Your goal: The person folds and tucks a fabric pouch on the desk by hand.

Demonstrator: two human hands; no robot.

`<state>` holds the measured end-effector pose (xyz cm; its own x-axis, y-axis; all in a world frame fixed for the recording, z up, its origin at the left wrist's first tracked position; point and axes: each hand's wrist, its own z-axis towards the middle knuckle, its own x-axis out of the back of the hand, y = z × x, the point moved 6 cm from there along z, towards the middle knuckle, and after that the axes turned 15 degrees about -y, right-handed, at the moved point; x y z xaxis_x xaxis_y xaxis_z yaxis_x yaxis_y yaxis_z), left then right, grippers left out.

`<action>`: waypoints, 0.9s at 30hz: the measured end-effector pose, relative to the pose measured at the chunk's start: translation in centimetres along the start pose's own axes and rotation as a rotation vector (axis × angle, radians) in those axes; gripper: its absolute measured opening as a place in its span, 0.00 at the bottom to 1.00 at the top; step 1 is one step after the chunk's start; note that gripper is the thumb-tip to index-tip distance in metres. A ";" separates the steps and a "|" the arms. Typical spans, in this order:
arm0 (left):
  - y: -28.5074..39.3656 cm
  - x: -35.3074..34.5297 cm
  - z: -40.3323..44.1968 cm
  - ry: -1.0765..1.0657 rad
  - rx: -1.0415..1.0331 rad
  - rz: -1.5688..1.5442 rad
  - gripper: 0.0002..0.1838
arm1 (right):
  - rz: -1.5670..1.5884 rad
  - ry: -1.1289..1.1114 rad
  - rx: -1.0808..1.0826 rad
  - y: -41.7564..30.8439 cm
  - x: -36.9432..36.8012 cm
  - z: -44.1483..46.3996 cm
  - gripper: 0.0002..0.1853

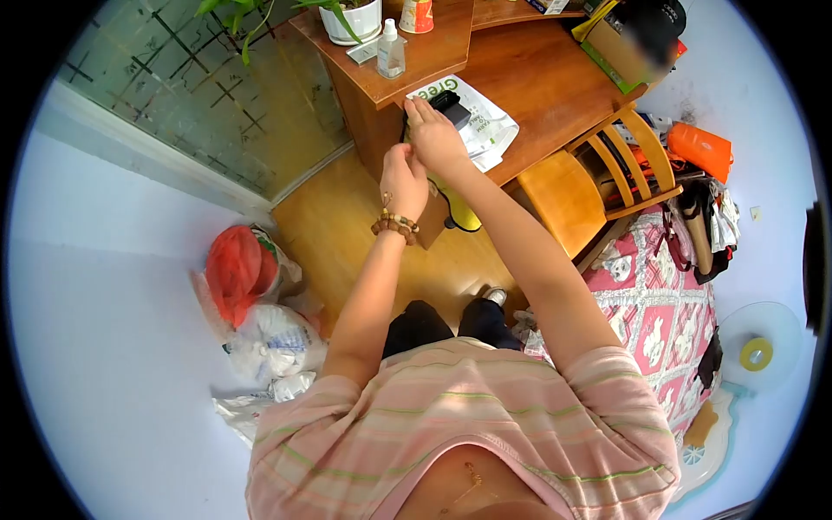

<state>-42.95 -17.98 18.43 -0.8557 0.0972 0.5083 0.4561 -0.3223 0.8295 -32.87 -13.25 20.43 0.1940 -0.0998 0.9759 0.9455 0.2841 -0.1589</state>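
My left hand (404, 184), with beaded bracelets (395, 227) at the wrist, is raised in front of the desk corner with its fingers curled in. What it may hold is hidden. My right hand (436, 139) lies just above and right of it, the two nearly touching, its fingers bent forward and pressed together; I cannot make out anything in them. Beside the right fingers is a dark grey and black object (451, 107) on a white printed bag (488, 121). A thin black cord shows by the right fingertips. Below the hands is a yellow object (464, 212), partly covered.
On the wooden desk (529, 78) stand a spray bottle (391, 52), a potted plant (354, 19) and a paper cup (417, 16). A wooden chair (568, 195) is at the right, near a bed (654, 295). Plastic bags (277, 338) lie by the left wall.
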 end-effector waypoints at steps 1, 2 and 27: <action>-0.2 -0.3 -0.4 -0.045 0.037 -0.006 0.13 | -0.044 -0.021 0.000 0.0 -0.1 -0.7 0.35; -0.3 -0.3 -0.7 -0.047 0.036 -0.002 0.13 | -0.041 -0.018 -0.001 0.0 0.0 -1.6 0.35; 9.7 0.7 0.0 -0.064 -0.358 0.105 0.09 | 0.767 0.022 -0.254 4.7 7.3 -11.8 0.12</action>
<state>-39.07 -21.01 26.86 -0.7866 0.1015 0.6091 0.4165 -0.6410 0.6446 -23.92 -23.93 25.08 0.8156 0.0157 0.5784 0.5769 0.0558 -0.8149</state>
